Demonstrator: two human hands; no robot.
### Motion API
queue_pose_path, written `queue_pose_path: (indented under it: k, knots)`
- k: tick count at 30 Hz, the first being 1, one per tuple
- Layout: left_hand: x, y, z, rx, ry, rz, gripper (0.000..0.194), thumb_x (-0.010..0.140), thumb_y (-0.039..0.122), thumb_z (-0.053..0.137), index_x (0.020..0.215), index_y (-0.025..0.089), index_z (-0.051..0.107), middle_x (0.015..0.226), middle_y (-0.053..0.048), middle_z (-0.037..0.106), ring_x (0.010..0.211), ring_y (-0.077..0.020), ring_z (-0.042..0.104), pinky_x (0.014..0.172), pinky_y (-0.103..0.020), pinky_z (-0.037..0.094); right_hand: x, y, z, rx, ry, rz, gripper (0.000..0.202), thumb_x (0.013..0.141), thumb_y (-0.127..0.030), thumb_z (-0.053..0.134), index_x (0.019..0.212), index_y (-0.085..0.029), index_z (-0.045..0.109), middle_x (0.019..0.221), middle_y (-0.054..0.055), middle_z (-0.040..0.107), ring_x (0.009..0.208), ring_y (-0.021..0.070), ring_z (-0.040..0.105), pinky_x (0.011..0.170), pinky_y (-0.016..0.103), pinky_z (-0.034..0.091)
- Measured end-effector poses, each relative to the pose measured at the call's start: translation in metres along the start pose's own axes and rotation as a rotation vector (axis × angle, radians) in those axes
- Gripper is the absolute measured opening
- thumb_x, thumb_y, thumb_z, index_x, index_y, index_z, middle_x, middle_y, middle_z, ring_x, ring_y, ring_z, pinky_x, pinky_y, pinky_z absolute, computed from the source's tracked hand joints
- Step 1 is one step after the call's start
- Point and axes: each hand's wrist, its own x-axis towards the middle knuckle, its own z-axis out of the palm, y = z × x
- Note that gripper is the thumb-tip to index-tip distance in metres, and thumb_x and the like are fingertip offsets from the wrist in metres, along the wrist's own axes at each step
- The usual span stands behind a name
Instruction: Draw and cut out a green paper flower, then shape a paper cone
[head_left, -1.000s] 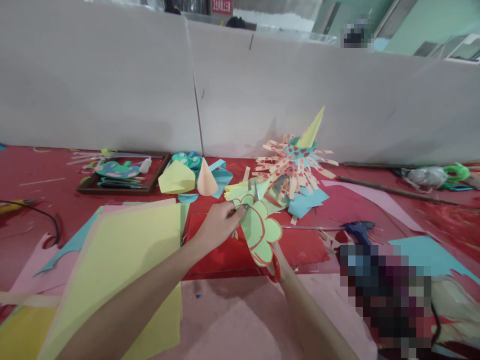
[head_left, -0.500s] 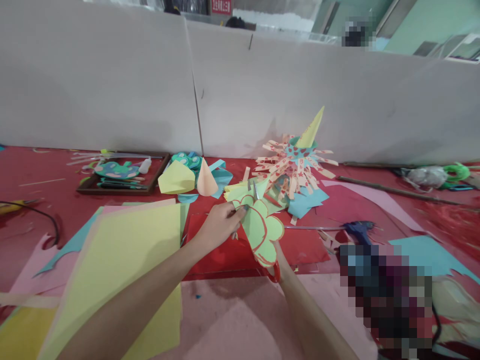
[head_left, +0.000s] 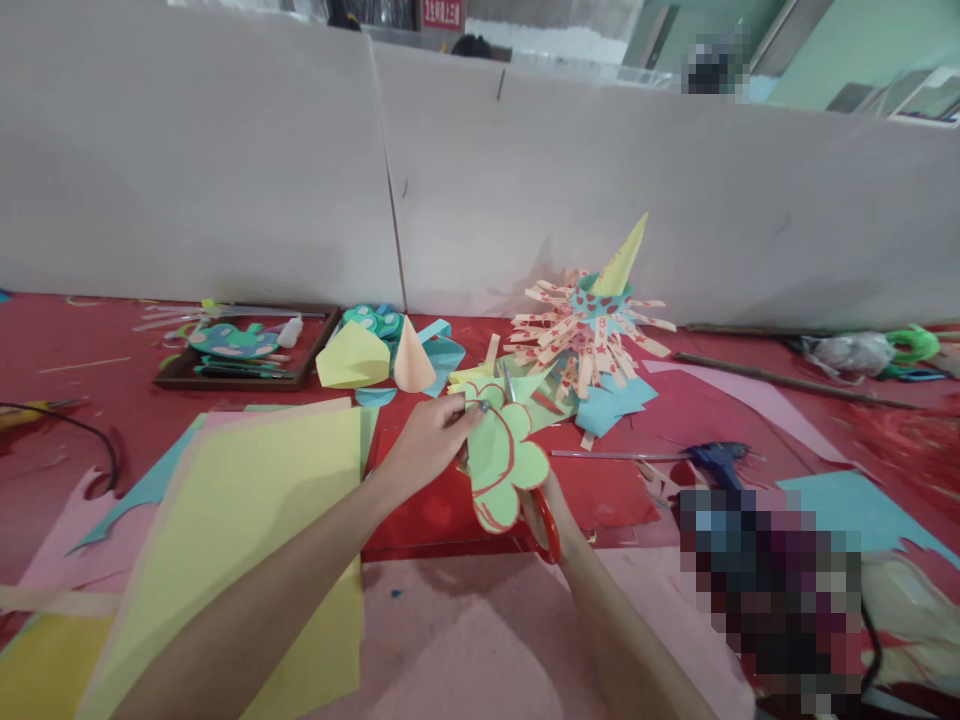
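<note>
My left hand [head_left: 435, 432] pinches the left edge of a light green paper flower [head_left: 499, 455], its thumb on top. Red outlines run along the scalloped petals. My right hand [head_left: 551, 500] is partly hidden behind the paper and grips red-handled scissors [head_left: 551, 540]. The scissor blades come up past the flower's upper edge, pointing away from me. Below the flower lies a flat red sheet [head_left: 600, 490] on the table.
Stacked yellow sheets [head_left: 262, 530] lie at left, behind them a brown tray [head_left: 225, 382] with pens. A peach paper cone [head_left: 412, 360] and a fringed paper piece [head_left: 600, 330] stand farther back. A glue gun [head_left: 716, 460] lies at right, before a white partition [head_left: 480, 180].
The green flower has turned and shifted slightly left in my left hand. More of the scissors' red handle now shows by my right hand.
</note>
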Motion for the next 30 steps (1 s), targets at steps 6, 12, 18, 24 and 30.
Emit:
queue_pose_path:
  k: [6, 12, 18, 24, 30]
  knots:
    - [0.003, -0.003, -0.004, 0.117, 0.080, 0.092, 0.039, 0.079, 0.040, 0.047, 0.055, 0.020, 0.023, 0.051, 0.007, 0.023, 0.047, -0.0073, 0.023, 0.046, -0.024, 0.018, -0.003, 0.004, -0.001, 0.021, -0.047, -0.013, 0.036, 0.084, -0.056, 0.049, 0.078, -0.022, 0.043, 0.050, -0.007, 0.036, 0.039, 0.0068, 0.031, 0.038, 0.021, 0.027]
    - [0.004, -0.002, -0.005, 0.122, 0.066, 0.087, 0.038, 0.079, 0.039, 0.046, 0.056, 0.020, 0.023, 0.053, 0.006, 0.021, 0.049, -0.0079, 0.023, 0.047, -0.025, 0.018, -0.003, -0.010, 0.000, -0.023, -0.056, 0.000, 0.040, 0.083, -0.060, 0.048, 0.075, -0.022, 0.039, 0.048, -0.009, 0.035, 0.038, 0.0058, 0.029, 0.038, 0.021, 0.024]
    - [0.003, 0.002, -0.009, 0.137, 0.067, 0.069, 0.034, 0.079, 0.039, 0.045, 0.057, 0.020, 0.026, 0.055, 0.006, 0.021, 0.051, -0.0082, 0.022, 0.048, -0.025, 0.017, -0.003, -0.014, 0.001, -0.012, -0.049, 0.007, 0.042, 0.080, -0.062, 0.051, 0.078, -0.022, 0.040, 0.049, -0.009, 0.035, 0.041, 0.0058, 0.028, 0.040, 0.021, 0.024]
    - [0.002, 0.003, -0.012, 0.159, 0.092, 0.077, 0.035, 0.080, 0.039, 0.045, 0.058, 0.020, 0.026, 0.056, 0.006, 0.022, 0.052, -0.0079, 0.023, 0.048, -0.024, 0.018, -0.004, -0.023, 0.003, -0.011, -0.036, 0.045, 0.039, 0.081, -0.059, 0.049, 0.080, -0.021, 0.041, 0.050, -0.010, 0.032, 0.041, 0.0058, 0.027, 0.040, 0.021, 0.027]
    - [0.002, 0.005, -0.010, 0.168, 0.090, 0.076, 0.034, 0.080, 0.039, 0.043, 0.058, 0.020, 0.025, 0.055, 0.006, 0.021, 0.051, -0.0082, 0.023, 0.048, -0.024, 0.017, -0.004, -0.019, 0.003, 0.005, -0.039, 0.041, 0.040, 0.081, -0.060, 0.050, 0.078, -0.022, 0.040, 0.049, -0.009, 0.033, 0.040, 0.0059, 0.027, 0.039, 0.021, 0.027]
